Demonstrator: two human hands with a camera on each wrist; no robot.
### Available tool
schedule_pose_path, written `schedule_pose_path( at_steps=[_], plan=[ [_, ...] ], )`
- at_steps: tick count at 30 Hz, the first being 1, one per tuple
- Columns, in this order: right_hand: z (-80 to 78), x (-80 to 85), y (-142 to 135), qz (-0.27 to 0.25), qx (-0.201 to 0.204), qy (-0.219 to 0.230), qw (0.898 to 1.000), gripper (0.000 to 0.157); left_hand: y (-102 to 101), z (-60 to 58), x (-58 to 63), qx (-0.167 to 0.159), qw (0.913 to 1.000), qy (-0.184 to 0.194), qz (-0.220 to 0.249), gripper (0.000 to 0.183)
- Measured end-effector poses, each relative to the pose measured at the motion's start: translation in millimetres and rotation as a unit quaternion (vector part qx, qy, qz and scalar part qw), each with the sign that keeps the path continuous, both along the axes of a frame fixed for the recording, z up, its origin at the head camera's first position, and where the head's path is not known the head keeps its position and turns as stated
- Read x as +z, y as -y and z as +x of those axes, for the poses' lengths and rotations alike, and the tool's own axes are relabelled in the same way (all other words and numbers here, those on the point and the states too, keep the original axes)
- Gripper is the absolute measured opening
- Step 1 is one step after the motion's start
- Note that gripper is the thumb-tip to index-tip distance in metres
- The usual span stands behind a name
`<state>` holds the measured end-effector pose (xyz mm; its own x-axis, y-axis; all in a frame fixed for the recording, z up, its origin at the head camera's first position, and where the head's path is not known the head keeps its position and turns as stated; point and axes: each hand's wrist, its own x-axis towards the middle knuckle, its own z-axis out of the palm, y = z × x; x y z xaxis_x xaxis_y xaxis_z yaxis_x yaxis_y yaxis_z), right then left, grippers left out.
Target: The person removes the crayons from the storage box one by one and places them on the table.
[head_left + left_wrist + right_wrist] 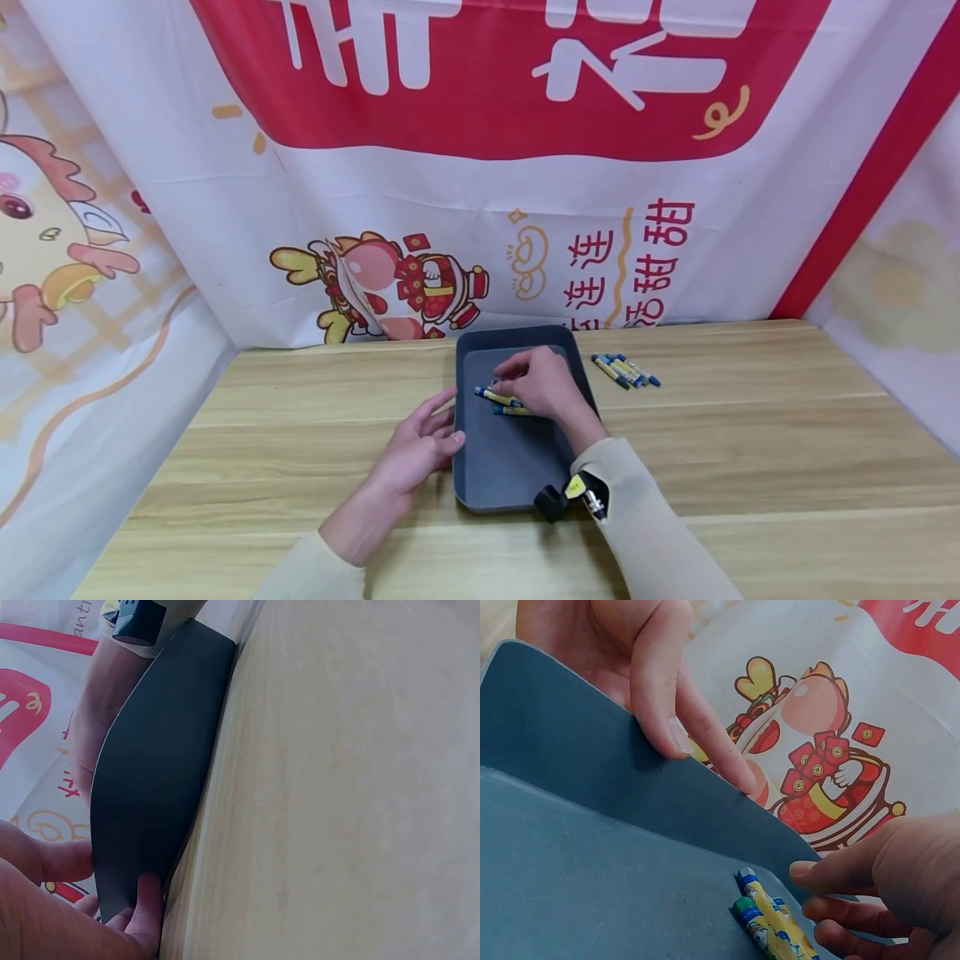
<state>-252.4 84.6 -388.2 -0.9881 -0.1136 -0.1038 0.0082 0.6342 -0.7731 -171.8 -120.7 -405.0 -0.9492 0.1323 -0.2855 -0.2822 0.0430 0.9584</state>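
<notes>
A dark grey rectangular tray (495,479) stands on the table. My left hand (420,442) holds its left wall, thumb over the rim and fingers along the outside. Inside the tray lies a small group of crayons (765,922) in yellow and blue wrappers, one with a green end. Just above them hovers my right hand (543,379), fingers loosely bent. In the right wrist view its thumb and fingertips are spread slightly apart beside the crayons, with none between them. The head view shows the crayons partly hidden under this hand.
Several more crayons (611,372) lie in a loose pile on the wooden table (750,433), right of the tray. A printed cloth (480,192) hangs behind the table's back edge. A black device (551,502) sticks out from my right wrist over the tray's near end.
</notes>
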Motion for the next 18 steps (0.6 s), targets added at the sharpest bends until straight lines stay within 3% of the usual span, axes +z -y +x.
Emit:
schedule_pose_path(
  at_steps=[8,18],
  plan=[
    [-1.1,-2.3,2.2,0.011,-0.004,0.006,1.0,0.018,0.8,-0.4,0.0,0.002,1.0,0.002,-0.003,0.069],
    [-2.5,-4.9,-0.7,0.022,-0.039,0.013,0.999,0.02,0.5,0.1,0.3,0.003,1.0,0.002,-0.002,0.069]
  ],
)
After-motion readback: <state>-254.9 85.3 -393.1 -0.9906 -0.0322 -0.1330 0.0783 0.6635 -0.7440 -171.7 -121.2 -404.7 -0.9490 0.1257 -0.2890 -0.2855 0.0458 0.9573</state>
